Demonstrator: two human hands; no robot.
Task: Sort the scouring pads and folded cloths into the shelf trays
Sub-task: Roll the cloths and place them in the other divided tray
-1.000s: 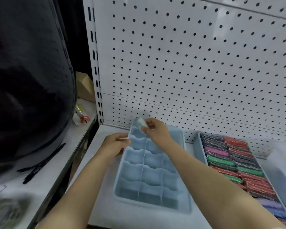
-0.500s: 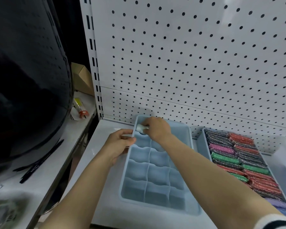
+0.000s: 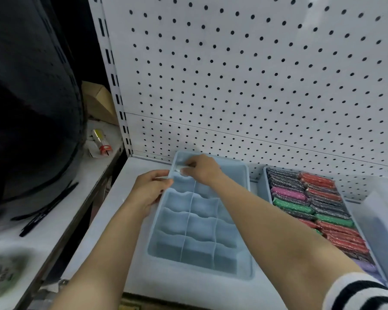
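My right fingers [image 3: 189, 164] pinch a small pale piece [image 3: 178, 169], pad or cloth I cannot tell, at the corner cell of the pale blue divided plastic tray [image 3: 199, 272]. My left fingers [image 3: 165, 181] grip its rim. The other cells look empty, so I judge this tray hardly begun. The tray of coloured pads [image 3: 264, 184], right of them, seems full.

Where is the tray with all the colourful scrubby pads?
In the head view, the tray of colourful pads sits on the right of the white shelf, just beside the blue divided tray and in front of the pegboard.

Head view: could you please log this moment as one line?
left hand grips divided tray | right hand pinches white item over its far-left corner
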